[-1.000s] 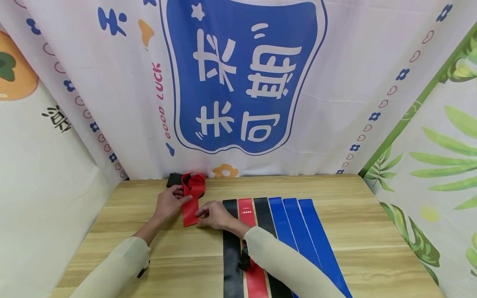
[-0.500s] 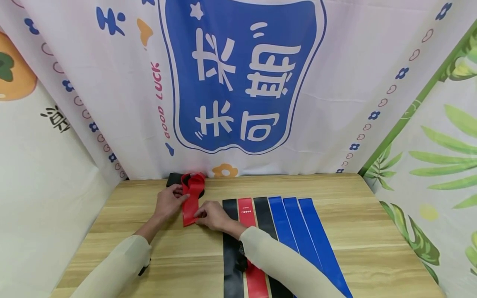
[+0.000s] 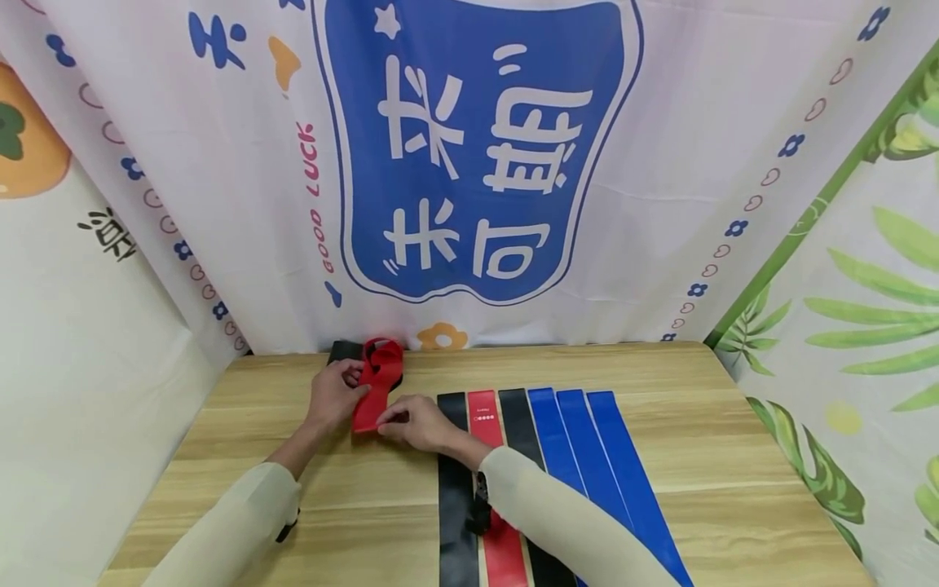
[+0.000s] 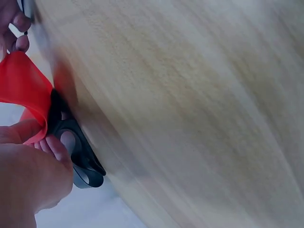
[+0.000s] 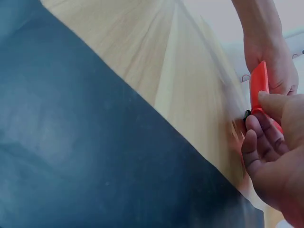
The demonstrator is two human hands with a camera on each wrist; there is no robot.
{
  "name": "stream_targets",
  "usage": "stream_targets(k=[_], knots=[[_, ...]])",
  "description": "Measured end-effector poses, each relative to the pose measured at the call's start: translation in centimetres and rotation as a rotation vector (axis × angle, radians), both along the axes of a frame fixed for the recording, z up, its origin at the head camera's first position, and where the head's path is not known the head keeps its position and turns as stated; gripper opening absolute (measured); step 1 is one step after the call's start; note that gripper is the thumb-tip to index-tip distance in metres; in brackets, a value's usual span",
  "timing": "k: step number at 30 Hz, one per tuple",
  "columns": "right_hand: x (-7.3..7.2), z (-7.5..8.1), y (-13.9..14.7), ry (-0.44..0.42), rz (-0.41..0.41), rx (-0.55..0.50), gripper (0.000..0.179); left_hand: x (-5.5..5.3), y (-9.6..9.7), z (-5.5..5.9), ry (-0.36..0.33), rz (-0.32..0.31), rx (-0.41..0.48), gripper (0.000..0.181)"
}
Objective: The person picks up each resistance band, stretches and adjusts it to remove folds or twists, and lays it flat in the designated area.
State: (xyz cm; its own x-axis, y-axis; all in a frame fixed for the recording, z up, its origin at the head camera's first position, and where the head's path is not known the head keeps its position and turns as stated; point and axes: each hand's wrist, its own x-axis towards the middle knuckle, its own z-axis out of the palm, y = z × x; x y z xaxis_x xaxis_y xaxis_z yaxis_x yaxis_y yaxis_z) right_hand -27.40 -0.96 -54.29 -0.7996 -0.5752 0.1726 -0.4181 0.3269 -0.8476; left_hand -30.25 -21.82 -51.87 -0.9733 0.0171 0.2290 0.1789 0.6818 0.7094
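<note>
A red resistance band (image 3: 372, 405) hangs partly looped at the back left of the wooden table, over a black resistance band (image 3: 345, 351). My left hand (image 3: 333, 396) holds its middle, thumb on the near face and fingers behind, as the left wrist view shows. With thumb and fingertips, my right hand (image 3: 420, 424) pinches the near end of the red band. That end (image 5: 259, 80) stands up from the fingers in the right wrist view. The black band (image 4: 86, 159) lies in loose coils beside the left fingers.
Several flat bands lie side by side right of the hands: a black band (image 3: 456, 481), a red band (image 3: 486, 416) marked with dots, another black band (image 3: 519, 424) and blue bands (image 3: 572, 432). A printed curtain (image 3: 257, 204) stands along the table's back edge.
The near end of the red band has moved up and slightly left, its far loop opening a little. My right hand has shifted left with it; my left hand stays almost in place.
</note>
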Motion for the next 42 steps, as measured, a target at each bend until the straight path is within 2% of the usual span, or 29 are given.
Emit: stream_targets(k=[8,12,16,19,24,31,38,42], knots=[[0.3,0.6,1.0,-0.125,0.012,-0.111,0.013,0.0,-0.3,0.4,-0.124,-0.016,0.133,0.05],[0.2,1.0,1.5,-0.171,-0.001,-0.162,0.013,0.4,-0.5,0.7,-0.141,-0.027,0.191,0.056],[0.1,1.3,1.9,-0.246,-0.015,-0.258,0.013,0.6,-0.7,1.1,-0.124,-0.076,0.228,0.055],[0.1,1.4,2.1,-0.276,-0.027,-0.308,0.015,0.6,-0.7,1.4,-0.114,-0.125,0.221,0.05],[0.0,1.6,2.4,-0.278,-0.017,-0.343,0.016,0.6,-0.8,2.1,-0.148,-0.166,0.18,0.038],[-0.1,1.9,2.6,-0.269,-0.016,-0.387,0.017,0.7,-0.9,2.6,-0.301,-0.176,0.146,0.036],[-0.2,2.3,2.9,-0.267,-0.051,-0.431,0.02,0.9,-1.1,2.9,-0.319,-0.185,0.102,0.032],[-0.4,2.9,3.2,-0.263,-0.079,-0.45,0.022,0.9,-1.1,3.1,-0.332,-0.195,0.149,0.034]])
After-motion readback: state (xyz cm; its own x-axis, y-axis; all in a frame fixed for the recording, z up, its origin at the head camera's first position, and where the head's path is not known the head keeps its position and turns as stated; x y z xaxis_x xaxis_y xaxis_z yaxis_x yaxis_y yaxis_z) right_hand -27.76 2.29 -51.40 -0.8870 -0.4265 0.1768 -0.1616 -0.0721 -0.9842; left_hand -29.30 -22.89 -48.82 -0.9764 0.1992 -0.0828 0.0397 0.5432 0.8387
